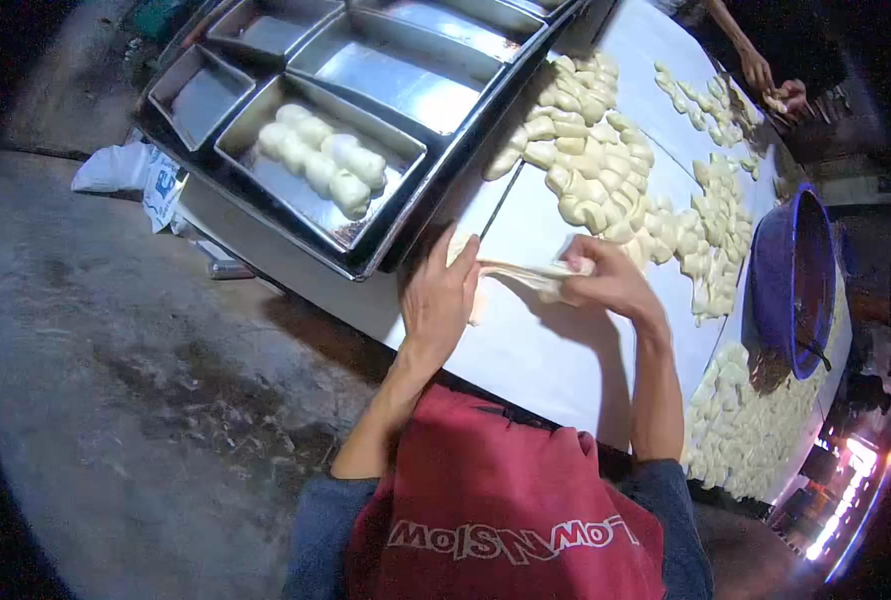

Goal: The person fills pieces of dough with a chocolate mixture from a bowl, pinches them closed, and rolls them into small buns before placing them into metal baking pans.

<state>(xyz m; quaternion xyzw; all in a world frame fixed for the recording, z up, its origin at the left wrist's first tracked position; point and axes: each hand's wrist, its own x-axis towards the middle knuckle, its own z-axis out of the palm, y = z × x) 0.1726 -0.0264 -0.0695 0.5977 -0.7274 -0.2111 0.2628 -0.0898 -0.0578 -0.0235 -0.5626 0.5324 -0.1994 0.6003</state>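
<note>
Between my two hands a strip of pale dough (520, 272) is stretched above the white table. My left hand (439, 295) holds its left end, near the front corner of the black tray frame. The right end is pinched in the fingers of my right hand (610, 283). Just beyond my right hand lies a large heap of dough pieces (597, 170). Rounded dough lumps (320, 158) sit in two rows inside the nearest metal pan (385, 158).
More metal pans (395, 75) fill the black frame at the upper left. A blue tub (773, 275) stands on the right of the table (555, 370), with dough pieces (750, 420) near it. Another person's hands (770, 85) work at the upper right. A white bag (113, 168) lies left.
</note>
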